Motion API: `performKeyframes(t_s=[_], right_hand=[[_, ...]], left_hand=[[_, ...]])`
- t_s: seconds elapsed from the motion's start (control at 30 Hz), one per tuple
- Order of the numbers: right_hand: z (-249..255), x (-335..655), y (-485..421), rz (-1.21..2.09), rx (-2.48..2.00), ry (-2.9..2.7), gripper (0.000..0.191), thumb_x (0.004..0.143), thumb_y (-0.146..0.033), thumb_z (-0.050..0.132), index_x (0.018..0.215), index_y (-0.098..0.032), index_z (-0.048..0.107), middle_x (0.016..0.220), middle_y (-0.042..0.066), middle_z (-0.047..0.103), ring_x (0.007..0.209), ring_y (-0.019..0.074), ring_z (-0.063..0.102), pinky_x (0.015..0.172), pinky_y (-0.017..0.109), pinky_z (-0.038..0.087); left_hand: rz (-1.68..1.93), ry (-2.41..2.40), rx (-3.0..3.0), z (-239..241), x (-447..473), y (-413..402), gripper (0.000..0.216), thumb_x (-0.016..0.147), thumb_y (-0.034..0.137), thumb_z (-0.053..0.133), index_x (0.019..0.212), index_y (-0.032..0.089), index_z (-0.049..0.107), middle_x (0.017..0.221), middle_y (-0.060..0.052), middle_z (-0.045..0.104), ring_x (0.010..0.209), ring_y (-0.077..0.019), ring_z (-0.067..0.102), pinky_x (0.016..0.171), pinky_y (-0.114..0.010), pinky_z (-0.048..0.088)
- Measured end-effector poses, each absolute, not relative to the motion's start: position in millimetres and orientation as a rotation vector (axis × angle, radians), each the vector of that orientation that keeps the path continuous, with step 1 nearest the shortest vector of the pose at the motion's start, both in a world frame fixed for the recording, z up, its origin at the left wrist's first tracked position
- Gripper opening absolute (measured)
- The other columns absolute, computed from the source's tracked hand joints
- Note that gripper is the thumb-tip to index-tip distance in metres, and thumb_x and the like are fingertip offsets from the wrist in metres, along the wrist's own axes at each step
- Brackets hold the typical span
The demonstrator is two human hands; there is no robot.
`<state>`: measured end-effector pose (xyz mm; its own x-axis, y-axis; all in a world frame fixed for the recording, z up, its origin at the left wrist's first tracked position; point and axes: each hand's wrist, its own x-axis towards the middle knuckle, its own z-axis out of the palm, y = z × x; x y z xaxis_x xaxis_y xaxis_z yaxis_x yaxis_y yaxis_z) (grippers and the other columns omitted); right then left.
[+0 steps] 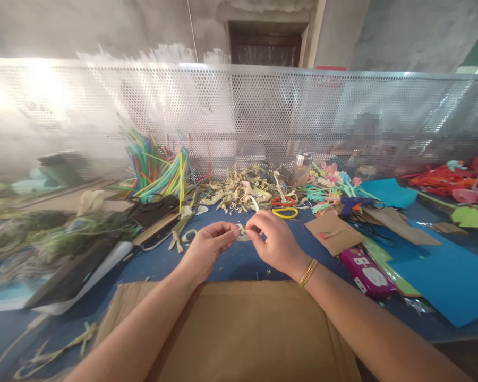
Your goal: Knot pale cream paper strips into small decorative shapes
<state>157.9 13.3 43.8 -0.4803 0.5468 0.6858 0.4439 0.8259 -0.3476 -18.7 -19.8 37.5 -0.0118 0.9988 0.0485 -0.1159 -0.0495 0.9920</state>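
Observation:
My left hand [209, 246] and my right hand [276, 239] meet over the blue table, each pinching a small pale strip [241, 232] that looks like dried husk. The strip is partly hidden by my fingertips. From the top of my right hand sticks a short whitish piece [254, 203]; whether it belongs to the same strip I cannot tell. Just beyond lies a heap of dried pale-green scraps [242, 185]. Scissors with yellow handles [286, 213] rest behind my right hand, near an orange-red handle [282, 201]. A cardboard sheet [247, 329] lies under my forearms.
Bundles of coloured pipe cleaners [147, 164] stand at back left. A clear bottle [302, 168] is beside paper flowers [330, 183]. Rightward lie a purple packet [367, 273] and blue sheets [442, 270]; leftward, tangled green fibre [63, 228]. A perforated metal screen [207, 106] edges the back.

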Motion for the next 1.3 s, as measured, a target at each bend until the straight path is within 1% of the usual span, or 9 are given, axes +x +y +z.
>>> performKeyframes(t_s=[0.13,0.3,0.4,0.63,0.83,0.9,1.03,1.2,1.3], right_hand=[[43.2,157.6,15.3,0.201,-0.675,-2.134,0.009,0.088,-0.018,0.051,0.082,-0.019,0.057,0.082,0.003,0.056,0.079,0.0148,0.052,0.075,0.028,0.042],[42.4,157.8,18.1,0.256,-0.68,-2.12,0.011,0.089,-0.019,0.053,0.081,-0.019,0.059,0.082,0.002,0.058,0.079,0.014,0.054,0.075,0.027,0.042],[42.3,157.4,18.4,0.286,-0.688,-2.107,0.011,0.089,-0.021,0.055,0.079,-0.019,0.059,0.081,0.002,0.059,0.078,0.0135,0.055,0.074,0.027,0.043],[41.7,154.6,17.8,0.36,-0.677,-2.08,0.01,0.088,-0.022,0.056,0.079,-0.019,0.058,0.08,0.001,0.06,0.078,0.0135,0.055,0.072,0.026,0.044],[39.0,153.4,18.4,0.403,-0.693,-2.05,0.011,0.089,-0.024,0.056,0.079,-0.019,0.055,0.078,0.001,0.059,0.077,0.0133,0.054,0.07,0.025,0.043],[37.5,153.5,19.6,0.457,-0.713,-2.022,0.011,0.089,-0.026,0.055,0.081,-0.019,0.056,0.078,0.001,0.059,0.075,0.0127,0.055,0.068,0.025,0.044],[35.6,154.3,21.7,0.501,-0.724,-2.01,0.012,0.089,-0.028,0.054,0.083,-0.019,0.058,0.078,0.0,0.061,0.073,0.0122,0.056,0.068,0.024,0.044],[36.5,154.4,20.3,0.479,-0.716,-2.024,0.008,0.088,-0.024,0.056,0.083,-0.019,0.059,0.079,0.001,0.062,0.076,0.0127,0.056,0.069,0.025,0.044],[37.9,154.1,18.5,0.515,-0.712,-2.018,0.006,0.086,-0.023,0.057,0.082,-0.019,0.059,0.079,0.001,0.062,0.075,0.0127,0.056,0.067,0.025,0.044]], left_hand=[[1.302,1.117,1.163,37.5,-18.8,-19.8,0.022,0.069,0.034,0.076,0.075,0.015,0.068,0.062,0.002,0.052,0.053,-0.0064,0.037,0.05,-0.02,0.026],[1.308,1.136,1.176,37.5,-19.0,-20.0,0.024,0.067,0.036,0.077,0.074,0.015,0.069,0.06,0.002,0.052,0.052,-0.0068,0.036,0.048,-0.021,0.025],[1.321,1.168,1.168,37.5,-19.0,-19.8,0.026,0.064,0.037,0.079,0.073,0.015,0.069,0.058,0.003,0.05,0.05,-0.0066,0.035,0.047,-0.022,0.023],[1.344,1.221,1.125,37.4,-17.0,-19.9,0.029,0.056,0.037,0.083,0.068,0.015,0.067,0.057,0.003,0.053,0.046,-0.0057,0.034,0.045,-0.022,0.021],[1.336,1.232,1.18,37.9,-15.3,-20.1,0.031,0.061,0.041,0.08,0.067,0.015,0.065,0.054,0.004,0.047,0.045,-0.0052,0.031,0.044,-0.022,0.019],[1.332,1.192,1.186,37.1,-15.7,-19.6,0.03,0.063,0.042,0.078,0.068,0.015,0.066,0.054,0.005,0.046,0.047,-0.0059,0.033,0.045,-0.021,0.022],[1.335,1.111,1.156,34.7,-17.8,-17.9,0.026,0.067,0.039,0.076,0.072,0.015,0.067,0.06,0.002,0.051,0.053,-0.0073,0.04,0.049,-0.021,0.029],[1.351,1.135,1.158,34.9,-19.6,-16.9,0.024,0.066,0.038,0.076,0.07,0.016,0.068,0.052,0.005,0.043,0.048,-0.0065,0.032,0.045,-0.022,0.021],[1.367,1.168,1.183,36.5,-18.9,-18.7,0.024,0.066,0.038,0.076,0.067,0.016,0.068,0.05,0.006,0.04,0.046,-0.0065,0.029,0.045,-0.023,0.019]])
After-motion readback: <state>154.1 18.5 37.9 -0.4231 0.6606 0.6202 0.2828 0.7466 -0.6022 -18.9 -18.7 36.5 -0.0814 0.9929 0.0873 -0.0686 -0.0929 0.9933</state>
